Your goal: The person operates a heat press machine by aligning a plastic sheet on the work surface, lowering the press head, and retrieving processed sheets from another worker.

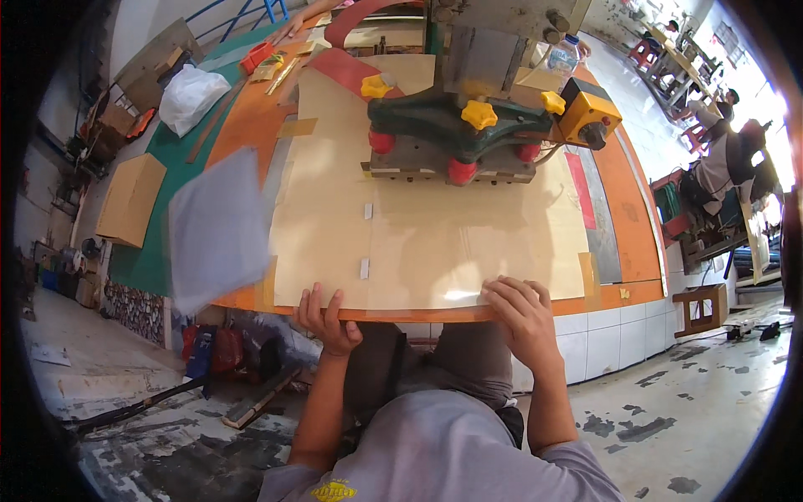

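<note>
A cream-coloured sheet covers the middle of the orange worktop. My left hand is at the near edge, its fingers apart and resting on the sheet's border, thumb out to the side. Farther right along that edge, my right hand lies with bent fingers on the sheet, beside a shiny patch; I see nothing held in it. Two small white strips, an upper one and a lower one, lie on the sheet. Beyond them stands a press head with a dark green bracket, yellow star knobs and red feet.
A stack of translucent plastic sheets lies left of my left hand. Behind it are a cardboard box and a white plastic bag. A yellow control box flanks the press. Another person's hand reaches over the far left.
</note>
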The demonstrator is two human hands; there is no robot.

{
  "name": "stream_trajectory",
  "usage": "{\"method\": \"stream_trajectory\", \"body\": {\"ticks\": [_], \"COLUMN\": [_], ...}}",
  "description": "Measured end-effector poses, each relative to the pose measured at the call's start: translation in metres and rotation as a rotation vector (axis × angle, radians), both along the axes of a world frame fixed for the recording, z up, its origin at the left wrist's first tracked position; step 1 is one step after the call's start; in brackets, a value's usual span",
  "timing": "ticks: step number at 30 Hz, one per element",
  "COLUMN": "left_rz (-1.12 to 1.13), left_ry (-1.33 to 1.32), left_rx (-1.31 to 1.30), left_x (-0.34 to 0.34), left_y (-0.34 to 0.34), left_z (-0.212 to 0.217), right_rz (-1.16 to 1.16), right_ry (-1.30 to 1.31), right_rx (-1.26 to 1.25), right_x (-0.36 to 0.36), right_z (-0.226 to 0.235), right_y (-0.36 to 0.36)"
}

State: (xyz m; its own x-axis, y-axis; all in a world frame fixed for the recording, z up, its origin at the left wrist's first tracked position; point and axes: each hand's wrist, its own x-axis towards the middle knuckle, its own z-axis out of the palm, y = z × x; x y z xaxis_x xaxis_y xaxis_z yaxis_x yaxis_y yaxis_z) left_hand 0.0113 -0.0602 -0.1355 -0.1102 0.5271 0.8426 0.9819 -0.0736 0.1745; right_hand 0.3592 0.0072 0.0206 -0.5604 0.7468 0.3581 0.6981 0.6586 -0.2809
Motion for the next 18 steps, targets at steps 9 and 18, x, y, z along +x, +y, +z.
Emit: {"method": "stream_trajectory", "body": {"ticks": [9,18], "left_rz": [0.015,0.004], "left_ry": [0.011,-0.007], "left_rx": [-0.028,-0.062], "left_x": [0.003,0.004], "left_y": [-0.003,-0.006], "left_z": [0.006,0.012], "right_rz": [-0.080,-0.122], "right_ry": [-0.006,-0.003], "right_rx": [0.067,0.148], "right_x": [-0.012,-0.011], "right_z": [0.009,0.030], "right_y": [-0.001,-0.011]}}
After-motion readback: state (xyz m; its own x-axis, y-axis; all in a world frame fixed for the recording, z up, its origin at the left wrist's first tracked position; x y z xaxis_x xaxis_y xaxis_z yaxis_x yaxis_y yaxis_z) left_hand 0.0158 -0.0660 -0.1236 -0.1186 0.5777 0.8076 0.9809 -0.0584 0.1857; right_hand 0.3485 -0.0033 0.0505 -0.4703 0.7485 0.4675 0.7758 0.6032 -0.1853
